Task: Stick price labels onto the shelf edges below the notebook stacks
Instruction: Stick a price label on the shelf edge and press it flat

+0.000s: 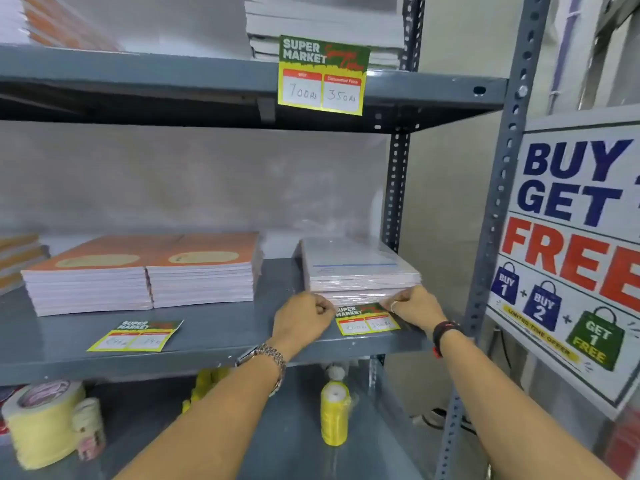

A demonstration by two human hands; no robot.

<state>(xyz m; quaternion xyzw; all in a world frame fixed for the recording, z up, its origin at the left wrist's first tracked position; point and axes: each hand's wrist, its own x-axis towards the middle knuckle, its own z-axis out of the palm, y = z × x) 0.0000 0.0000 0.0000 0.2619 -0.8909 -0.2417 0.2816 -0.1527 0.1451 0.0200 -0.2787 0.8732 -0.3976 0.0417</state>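
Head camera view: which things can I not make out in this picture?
- Prices on the label between the left hand and right hand: blurred, partly covered by both.
- Fingers: curled under, so the grip is unclear.
- Loose label: writing too small.
- Poster: cut off by the right edge.

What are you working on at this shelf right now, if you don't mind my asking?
A person is labelling the shelves. Both hands, the left hand and the right hand, are at the corners of a price label lying on the middle shelf in front of the wrapped notebook stack. A second label lies loose before the orange notebook stacks, not yet on the edge. One label already hangs from the upper shelf edge.
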